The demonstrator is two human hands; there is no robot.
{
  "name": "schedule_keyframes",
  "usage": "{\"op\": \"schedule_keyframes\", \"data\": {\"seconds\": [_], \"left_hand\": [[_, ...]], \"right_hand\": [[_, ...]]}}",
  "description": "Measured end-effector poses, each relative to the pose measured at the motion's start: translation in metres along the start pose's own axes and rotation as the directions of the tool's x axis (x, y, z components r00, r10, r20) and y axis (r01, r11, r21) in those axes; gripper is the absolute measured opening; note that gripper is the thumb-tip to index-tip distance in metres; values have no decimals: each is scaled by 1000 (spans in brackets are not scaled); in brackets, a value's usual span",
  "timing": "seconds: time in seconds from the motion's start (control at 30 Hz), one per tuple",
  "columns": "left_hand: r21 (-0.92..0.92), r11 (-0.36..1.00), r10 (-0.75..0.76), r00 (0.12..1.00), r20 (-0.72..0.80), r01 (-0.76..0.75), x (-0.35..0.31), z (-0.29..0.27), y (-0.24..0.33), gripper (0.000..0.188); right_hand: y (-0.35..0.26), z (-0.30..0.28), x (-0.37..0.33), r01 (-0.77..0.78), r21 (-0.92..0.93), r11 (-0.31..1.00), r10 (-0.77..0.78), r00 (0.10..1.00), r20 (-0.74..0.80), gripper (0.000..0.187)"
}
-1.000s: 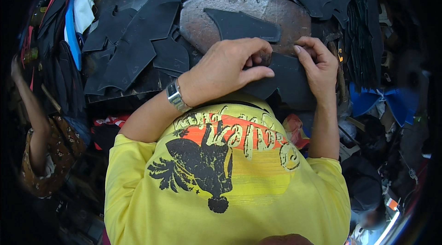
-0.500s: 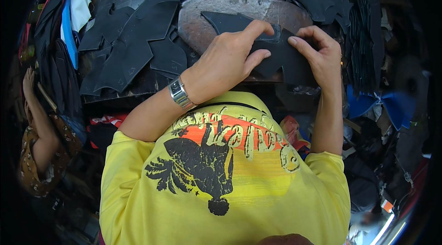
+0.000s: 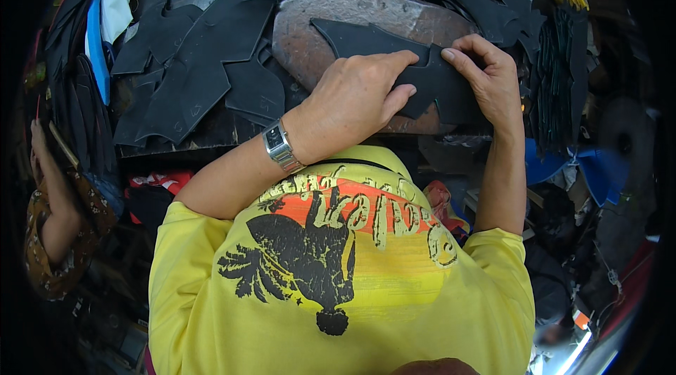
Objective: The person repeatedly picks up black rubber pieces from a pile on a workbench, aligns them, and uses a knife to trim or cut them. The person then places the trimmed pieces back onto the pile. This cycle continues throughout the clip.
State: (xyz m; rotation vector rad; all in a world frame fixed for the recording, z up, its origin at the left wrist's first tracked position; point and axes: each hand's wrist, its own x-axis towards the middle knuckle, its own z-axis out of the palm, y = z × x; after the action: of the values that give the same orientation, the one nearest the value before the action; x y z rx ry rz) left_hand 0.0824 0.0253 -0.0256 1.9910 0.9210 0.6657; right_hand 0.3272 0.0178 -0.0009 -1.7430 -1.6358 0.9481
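A flat black leather-like cut piece (image 3: pixel 373 33) lies on a worn, rounded brown slab (image 3: pixel 303 19). Its pointed end shows beyond my left hand (image 3: pixel 355 90). That hand rests over the piece with the index finger stretched along it and the thumb held apart; the other fingers are hidden beneath. Beside it, my right hand (image 3: pixel 489 79) pinches the upper edge of a black section (image 3: pixel 454 90) between thumb and forefinger. This section meets the long piece near my left fingertip; whether the two are joined, I cannot tell. A metal watch (image 3: pixel 282 144) is on my left wrist.
Many loose black cut pieces (image 3: pixel 190 76) cover the bench to the left and behind the slab. A stack of black pieces (image 3: pixel 556 72) hangs at the right, near a blue item (image 3: pixel 595 171). Another person's arm (image 3: pixel 60 195) is at the far left.
My left index finger has straightened from a bent pose and lies lower on the black piece. My right hand keeps its pinch, nearly in place. The view has shifted slightly.
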Motion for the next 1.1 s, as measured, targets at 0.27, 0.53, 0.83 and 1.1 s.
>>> {"op": "schedule_keyframes", "data": {"seconds": [0.27, 0.53, 0.83, 1.1], "left_hand": [[-3, 999, -44, 999, 27, 45, 3, -3, 3, 39], [-3, 999, -33, 999, 20, 33, 1, -2, 2, 39], [108, 989, 98, 995, 22, -100, -23, -2, 8, 27], [151, 986, 80, 997, -19, -77, -26, 4, 9, 25]], "right_hand": [[-3, 2, 4, -11, -84, 996, 14, 999, 30, 20], [-10, 4, 7, -18, -228, 973, 25, 999, 27, 21], [-17, 20, -1, 265, -379, 887, -304, 952, -47, 21], [-15, 18, -5, 223, -259, 940, -235, 972, -19, 21]]}}
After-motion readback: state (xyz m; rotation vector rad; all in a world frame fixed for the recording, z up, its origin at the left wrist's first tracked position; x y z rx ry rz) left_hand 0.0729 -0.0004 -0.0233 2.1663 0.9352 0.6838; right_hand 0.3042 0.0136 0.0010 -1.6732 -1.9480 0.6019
